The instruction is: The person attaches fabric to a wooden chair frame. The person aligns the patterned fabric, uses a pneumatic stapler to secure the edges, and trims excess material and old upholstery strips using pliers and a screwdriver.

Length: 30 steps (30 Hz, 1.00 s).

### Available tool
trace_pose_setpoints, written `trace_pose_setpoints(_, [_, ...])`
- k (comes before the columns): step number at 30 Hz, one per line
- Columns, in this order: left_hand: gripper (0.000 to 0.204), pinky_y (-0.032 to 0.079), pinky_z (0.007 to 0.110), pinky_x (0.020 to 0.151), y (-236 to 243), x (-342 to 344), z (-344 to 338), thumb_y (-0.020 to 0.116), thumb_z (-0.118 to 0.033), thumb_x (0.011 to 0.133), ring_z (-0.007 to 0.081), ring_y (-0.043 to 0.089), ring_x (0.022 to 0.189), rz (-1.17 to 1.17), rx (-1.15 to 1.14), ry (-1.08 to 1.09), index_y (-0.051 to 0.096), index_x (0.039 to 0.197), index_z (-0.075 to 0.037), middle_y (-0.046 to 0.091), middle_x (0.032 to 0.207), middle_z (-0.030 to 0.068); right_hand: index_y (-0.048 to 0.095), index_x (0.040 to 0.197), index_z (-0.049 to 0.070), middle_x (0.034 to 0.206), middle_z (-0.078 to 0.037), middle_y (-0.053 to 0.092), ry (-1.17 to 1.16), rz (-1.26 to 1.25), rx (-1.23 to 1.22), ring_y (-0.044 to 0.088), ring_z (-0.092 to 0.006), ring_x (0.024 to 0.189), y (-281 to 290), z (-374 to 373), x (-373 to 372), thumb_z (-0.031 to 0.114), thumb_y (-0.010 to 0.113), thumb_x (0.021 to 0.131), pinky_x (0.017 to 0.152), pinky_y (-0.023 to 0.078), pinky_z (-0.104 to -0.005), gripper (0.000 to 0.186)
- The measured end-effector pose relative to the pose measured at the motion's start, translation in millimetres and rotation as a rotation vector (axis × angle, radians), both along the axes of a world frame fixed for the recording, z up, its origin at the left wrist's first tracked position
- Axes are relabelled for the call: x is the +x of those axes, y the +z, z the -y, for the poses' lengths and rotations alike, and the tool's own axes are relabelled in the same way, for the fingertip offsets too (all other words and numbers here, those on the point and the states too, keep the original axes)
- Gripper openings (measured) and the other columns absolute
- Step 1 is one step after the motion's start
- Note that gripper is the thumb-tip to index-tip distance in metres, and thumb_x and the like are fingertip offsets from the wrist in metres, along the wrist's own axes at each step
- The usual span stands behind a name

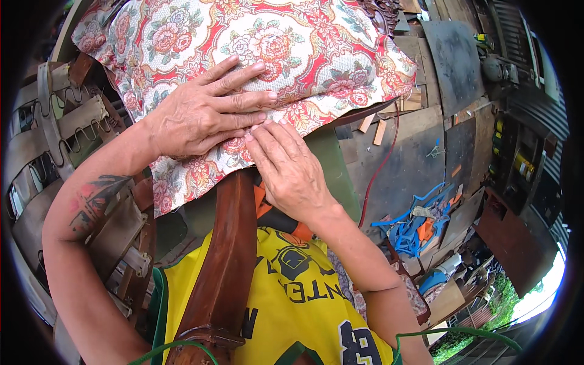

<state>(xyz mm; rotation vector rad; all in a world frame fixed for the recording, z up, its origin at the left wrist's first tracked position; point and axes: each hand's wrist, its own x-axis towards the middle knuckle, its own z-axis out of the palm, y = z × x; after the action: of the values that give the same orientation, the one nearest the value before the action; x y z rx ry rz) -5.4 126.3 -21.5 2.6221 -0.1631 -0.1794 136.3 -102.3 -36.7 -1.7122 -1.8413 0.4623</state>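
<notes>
Red-and-cream floral fabric [286, 61] lies at twelve o'clock under our left hand [198, 118], spread flat apparently to steady it, while our right hand [291, 173], pinching or not we cannot tell, touches it above a varnished wooden rail [226, 243] at six.

Floral fabric [267, 45] before you: cream, red scrollwork, pink roses, green leaves; spread broad, near edge slanting, left corner reaching toward you.
</notes>
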Motion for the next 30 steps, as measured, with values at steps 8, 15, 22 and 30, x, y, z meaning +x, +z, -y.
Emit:
trace_pose_setpoints(8, [0.044,0.021,0.06,0.135,-1.4,-2.5,-0.4,0.071,-0.028,0.099,0.0372,0.03,0.164,-0.001,0.027,-0.019,0.073,0.142,-0.017,0.053,0.166,-0.0006,0.065,0.134,-0.006,0.108,-0.017,0.062,-0.183,-0.21,-0.254,0.061,-0.0335,0.103,20.5,93.9,-26.8,0.02,0.081,0.09,0.092,0.052,-0.0454,0.054])
trace_pose_setpoints(15, [0.045,0.018,0.061,0.135,-0.3,-2.1,1.0,0.069,-0.03,0.101,0.0385,0.027,0.165,-0.005,0.069,-0.024,0.071,0.145,-0.018,0.049,0.169,0.0,0.052,0.146,-0.009,0.114,-0.018,0.056,-0.129,-0.169,-0.481,0.058,-0.0345,0.107,23.2,94.1,-56.8,0.029,0.089,0.083,0.092,0.051,-0.0418,0.082])
trace_pose_setpoints(22, [0.046,0.016,0.062,0.135,1.6,-1.3,2.0,0.068,-0.031,0.102,0.0397,0.025,0.165,-0.022,0.085,-0.032,0.07,0.147,-0.02,0.047,0.17,0.0008,0.042,0.16,-0.004,0.12,-0.021,0.054,-0.143,0.028,-0.769,0.061,-0.0388,0.106,25.2,103.2,-69.0,0.021,0.09,0.08,0.094,0.053,-0.0463,0.096])
trace_pose_setpoints(30, [0.047,0.016,0.063,0.135,0.1,-1.9,1.3,0.068,-0.032,0.101,0.0397,0.025,0.165,-0.018,0.114,-0.044,0.07,0.146,-0.019,0.045,0.171,0.0005,0.051,0.152,-0.006,0.094,-0.02,0.07,-0.141,-0.168,-0.575,0.07,-0.0375,0.09,50.6,118.9,-0.5,0.019,0.077,0.072,0.08,0.06,-0.049,0.088])
